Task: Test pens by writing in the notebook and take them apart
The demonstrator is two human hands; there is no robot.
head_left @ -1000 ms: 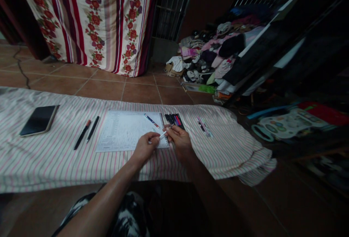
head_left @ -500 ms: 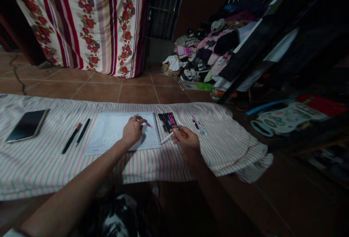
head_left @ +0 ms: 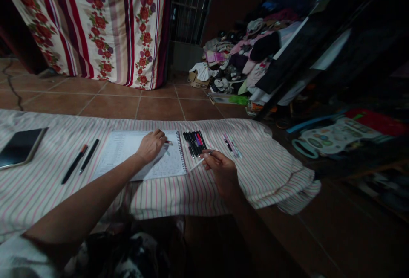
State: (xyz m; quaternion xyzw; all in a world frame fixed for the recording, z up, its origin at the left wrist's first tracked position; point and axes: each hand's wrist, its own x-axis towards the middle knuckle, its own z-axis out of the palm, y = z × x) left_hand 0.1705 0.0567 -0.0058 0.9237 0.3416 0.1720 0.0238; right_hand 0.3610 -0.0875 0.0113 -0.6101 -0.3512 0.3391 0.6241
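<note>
The right hand (head_left: 220,167) pinches a slim white stick (head_left: 196,165) between thumb and fingers, its far end pointing down toward the lower right corner of the white spiral-bound paper notebook (head_left: 172,165). The left hand (head_left: 151,146) lies over the page, fingers at a small red-ended stick (head_left: 168,142); they hide most of it, so I cannot tell whether they grip it. Just beside the wire spiral lies a cluster of black-bodied pens (head_left: 192,141) (purple and red show among them).
</note>
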